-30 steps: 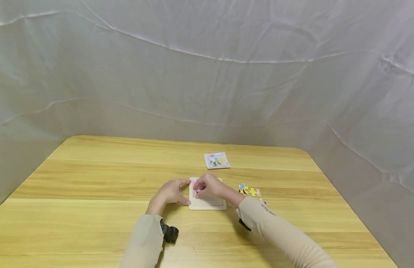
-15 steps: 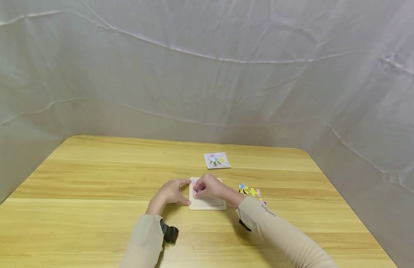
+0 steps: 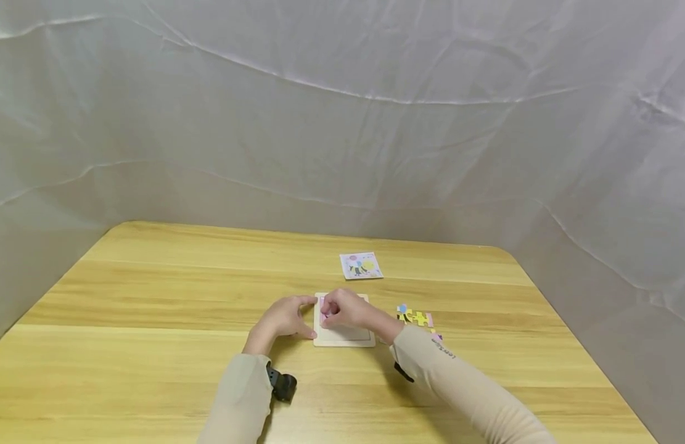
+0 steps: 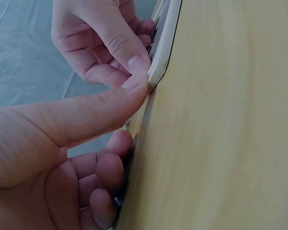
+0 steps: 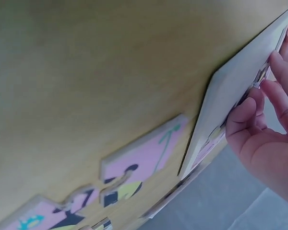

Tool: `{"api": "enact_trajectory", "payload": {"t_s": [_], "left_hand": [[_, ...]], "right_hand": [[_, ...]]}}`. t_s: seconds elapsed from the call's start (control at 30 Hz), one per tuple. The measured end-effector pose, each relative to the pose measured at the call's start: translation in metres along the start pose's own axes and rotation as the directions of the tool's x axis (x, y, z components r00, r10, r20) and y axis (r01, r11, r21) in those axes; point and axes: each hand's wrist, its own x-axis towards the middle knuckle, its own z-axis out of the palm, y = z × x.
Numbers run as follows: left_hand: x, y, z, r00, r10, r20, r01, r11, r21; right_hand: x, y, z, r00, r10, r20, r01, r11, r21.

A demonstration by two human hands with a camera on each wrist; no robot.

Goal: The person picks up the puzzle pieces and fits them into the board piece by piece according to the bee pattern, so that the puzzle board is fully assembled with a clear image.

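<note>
My left hand (image 3: 284, 317) rests at the left side of a pale puzzle tray (image 3: 342, 342). Its thumb and index finger are spread, touching the near and far left corners; the thumb lies straight against the tray in the left wrist view. Over the tray's left part, my right hand (image 3: 348, 308) pinches a small puzzle piece (image 5: 262, 76) between thumb and fingertips. That piece is mostly covered by the fingers, so its picture is unclear. Pink pieces (image 5: 209, 143) lie inside the tray along its far side, partly hidden by the right hand.
Several loose jigsaw pieces (image 3: 417, 317), yellow, pink and black, lie right of the tray, partly behind the right forearm. Beyond the tray lies a square card (image 3: 361, 266) with a bee picture. Grey fabric (image 3: 342, 123) hangs behind the wooden table (image 3: 153, 370).
The right hand's fingers shift very slightly over the same spot in the tray, still pinching the piece. The left hand keeps its place.
</note>
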Motion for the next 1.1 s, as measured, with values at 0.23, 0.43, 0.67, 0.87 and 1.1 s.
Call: {"api": "enact_trajectory", "payload": {"t_s": [0.23, 0.43, 0.67, 0.87, 1.1], "left_hand": [[-0.001, 0.002, 0.0, 1.0, 0.001, 0.015, 0.0, 1.0, -0.025], [0.001, 0.002, 0.0, 1.0, 0.008, 0.012, -0.008, 1.0, -0.01], [0.0, 0.0, 0.002, 1.0, -0.022, 0.004, 0.022, 0.999, -0.023], [-0.002, -0.001, 0.002, 1.0, -0.018, 0.011, 0.019, 0.999, -0.034], [-0.004, 0.002, 0.001, 1.0, -0.012, 0.015, 0.012, 1.0, -0.017]], "right_hand": [[-0.004, -0.001, -0.004, 1.0, 0.015, -0.007, -0.015, 1.0, -0.006], [-0.01, 0.008, -0.012, 0.997, -0.044, -0.066, 0.045, 0.999, 0.008], [-0.014, 0.021, -0.016, 0.991, -0.01, -0.134, 0.012, 1.0, 0.008], [-0.014, 0.024, -0.012, 0.989, -0.012, -0.145, 0.009, 1.0, -0.023], [-0.011, 0.027, -0.009, 0.985, -0.005, -0.175, -0.004, 0.999, -0.053]]}}
